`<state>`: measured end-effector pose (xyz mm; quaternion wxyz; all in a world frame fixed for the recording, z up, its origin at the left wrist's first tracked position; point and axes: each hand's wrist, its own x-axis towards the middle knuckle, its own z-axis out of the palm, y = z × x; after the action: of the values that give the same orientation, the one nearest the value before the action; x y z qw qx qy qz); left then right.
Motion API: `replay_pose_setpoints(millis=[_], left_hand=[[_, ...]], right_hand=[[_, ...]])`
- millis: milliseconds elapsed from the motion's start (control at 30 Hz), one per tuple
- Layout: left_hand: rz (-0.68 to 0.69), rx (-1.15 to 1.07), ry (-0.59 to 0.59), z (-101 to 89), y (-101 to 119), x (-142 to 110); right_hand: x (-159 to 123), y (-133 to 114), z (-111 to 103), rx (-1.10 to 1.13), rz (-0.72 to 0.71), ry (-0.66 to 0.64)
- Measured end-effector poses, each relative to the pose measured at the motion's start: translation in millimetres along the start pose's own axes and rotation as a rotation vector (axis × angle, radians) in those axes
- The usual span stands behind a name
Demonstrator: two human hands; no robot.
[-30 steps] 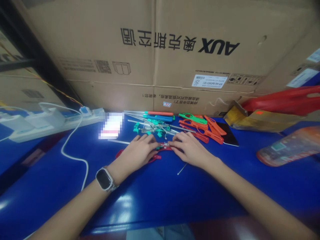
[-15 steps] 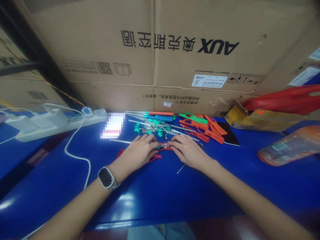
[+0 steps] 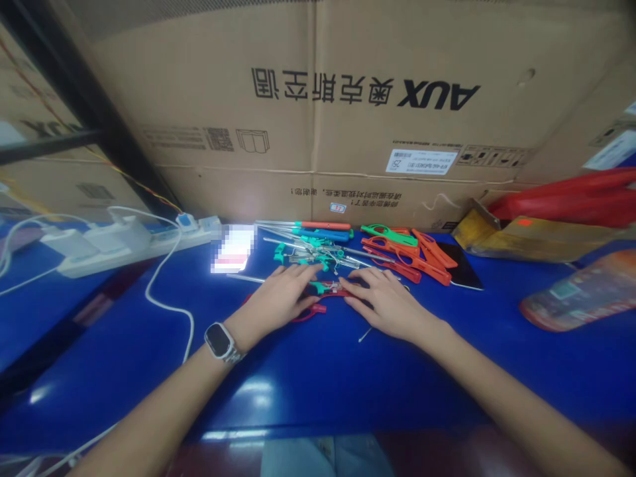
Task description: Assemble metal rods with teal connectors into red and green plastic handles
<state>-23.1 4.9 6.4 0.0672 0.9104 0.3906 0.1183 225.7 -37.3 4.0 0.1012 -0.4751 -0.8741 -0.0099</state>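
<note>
My left hand (image 3: 279, 297), with a smartwatch (image 3: 221, 342) on the wrist, lies on the blue table (image 3: 308, 377) with its fingers pressed down on a red plastic tool (image 3: 325, 289). My right hand (image 3: 382, 300) presses on the same red tool from the right. The tool's red loop (image 3: 311, 313) shows under my left hand. A thin metal rod (image 3: 365, 333) lies just beneath my right hand.
Behind the hands lies a heap of teal clips and metal rods (image 3: 313, 254), screwdrivers (image 3: 318, 229) and orange and green plastic handles (image 3: 407, 250). A lit phone (image 3: 232, 249), a dark phone (image 3: 464, 266), a power strip (image 3: 124, 242) with a white cable, and large cardboard boxes (image 3: 348, 112) surround them.
The view has shifted slightly; both hands stay on the red tool, and the left fingers have stretched a little further forward.
</note>
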Motion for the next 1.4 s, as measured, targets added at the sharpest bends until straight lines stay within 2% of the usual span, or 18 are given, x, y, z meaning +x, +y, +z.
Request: replay_pose_setpoints(millis=[133, 300, 500, 733, 967, 1200, 1400], left_hand=[[0.002, -0.141, 0.047, -11.1, -20.3, -6.3], [-0.039, -0.244, 0.022, -22.7, -43.9, -13.4], [-0.01, -0.219, -0.005, -18.4, -48.1, -10.3], [-0.007, -0.248, -0.007, -13.0, -52.4, -6.4], [-0.072, -0.322, 0.001, -11.3, -57.7, -7.0], [-0.114, -0.532, -0.063, -13.5, -59.3, -9.1], [-0.109, -0.386, -0.048, -14.4, -65.4, -13.4]], right_hand=[[4.5, 2.8, 1.0, -0.019, 0.004, 0.02], [14.3, 2.1, -0.9, -0.023, -0.014, 0.046], [42.3, -17.2, -4.2, 0.028, -0.047, 0.109], [80.4, -37.7, 18.1, 0.136, -0.05, 0.041], [78.7, -34.0, 35.5, 0.343, -0.049, 0.085], [77.0, -29.2, 38.4, 0.421, -0.082, 0.095], [76.5, -28.8, 39.7, 0.426, -0.083, 0.1]])
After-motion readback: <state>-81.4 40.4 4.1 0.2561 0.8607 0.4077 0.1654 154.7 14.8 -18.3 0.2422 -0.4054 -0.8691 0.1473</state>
